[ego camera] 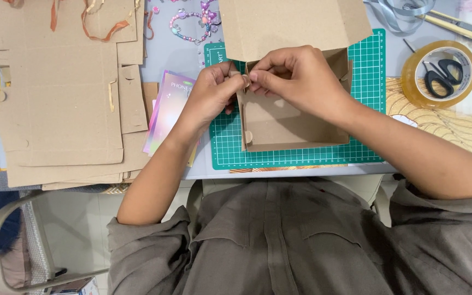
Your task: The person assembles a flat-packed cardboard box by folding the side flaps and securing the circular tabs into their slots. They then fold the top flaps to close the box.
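Observation:
A brown cardboard box (pixel 293 123) stands half folded on a green cutting mat (pixel 368 82), its lid flap raised at the far side. My left hand (pixel 211 93) and my right hand (pixel 296 76) meet at the box's left wall near the far corner. Both pinch a small cardboard tab there between thumb and fingers. The tab itself is mostly hidden by my fingertips.
A stack of flat cardboard blanks (pixel 64 93) lies at the left with ribbon scraps on it. A pastel card (pixel 167 106) sits beside the mat, a bead bracelet (pixel 192 24) beyond it. At the right are a tape roll (pixel 438 74) with black scissors (pixel 438 76) inside it and a yellow cutter (pixel 457 27).

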